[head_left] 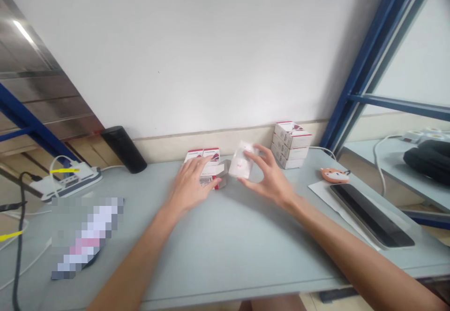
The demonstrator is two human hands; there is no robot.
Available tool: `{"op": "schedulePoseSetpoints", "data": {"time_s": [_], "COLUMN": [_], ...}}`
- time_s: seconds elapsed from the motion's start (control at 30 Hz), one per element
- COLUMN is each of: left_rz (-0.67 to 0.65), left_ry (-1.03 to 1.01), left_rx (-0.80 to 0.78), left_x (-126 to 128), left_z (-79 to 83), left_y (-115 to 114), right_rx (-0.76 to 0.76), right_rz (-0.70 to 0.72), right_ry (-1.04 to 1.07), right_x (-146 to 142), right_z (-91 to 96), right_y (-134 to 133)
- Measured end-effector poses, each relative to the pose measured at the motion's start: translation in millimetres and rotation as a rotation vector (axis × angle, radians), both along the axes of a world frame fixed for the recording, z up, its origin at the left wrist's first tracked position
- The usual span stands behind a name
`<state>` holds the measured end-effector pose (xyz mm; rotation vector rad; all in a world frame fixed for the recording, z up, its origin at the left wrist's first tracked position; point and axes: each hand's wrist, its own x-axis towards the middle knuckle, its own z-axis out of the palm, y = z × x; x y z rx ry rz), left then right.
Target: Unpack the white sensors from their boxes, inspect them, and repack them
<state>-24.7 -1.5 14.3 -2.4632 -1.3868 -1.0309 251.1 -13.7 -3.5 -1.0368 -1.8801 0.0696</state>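
At the far middle of the table my left hand point(190, 179) has its fingers over a small white-and-red carton point(207, 181), thumb along its near side. That carton lies with its right end open and a flap point(224, 170) sticking out. Behind it stand further white-and-red cartons point(211, 153), partly covered by my fingers. Just to the right, my right hand point(269, 175) grips a whitish, see-through plastic package point(242, 160) between thumb and fingers. It is held tilted beside the open end, and its contents are blurred.
A stack of similar cartons point(290, 144) stands right against the wall. Nearer lie an orange-and-white mouse-shaped object point(334, 175) and a dark phone-like slab point(371, 215) on paper. A black cylinder point(123, 149) and a power strip point(70, 182) with cables are on the left.
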Motion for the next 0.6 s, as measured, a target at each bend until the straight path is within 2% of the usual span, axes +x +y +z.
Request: {"op": "schedulePoseSetpoints", "data": {"time_s": [0.07,0.13,0.3,0.4,0.47,0.6], "left_rz": [0.014,0.024,-0.134,-0.183,-0.222,-0.231], "left_ry": [0.093,0.075,-0.127,-0.273,-0.341,-0.545], "left_rx": [-0.058,-0.089,-0.059,-0.131,-0.163,-0.186], "left_x": [-5,-4,15,22,24,30], "left_z": [-5.8,-11.3,-10.9,-7.0,-8.4,-18.5], "left_y": [6,8,-9,-22,-27,-27], "right_rx": [-0.030,-0.039,0.070,0.133,0.137,0.066], "right_rz": [-0.040,-0.045,0.071,0.101,0.145,0.333], "right_ry": [-0.009,-0.003,0.130,0.215,0.214,0.136], "right_x": [2,1,-13,-21,-22,-16], "right_z": [-3.7,-4.9,4.1,10.4,12.8,17.5], "right_y": [4,5,-13,-25,-30,-32]}}
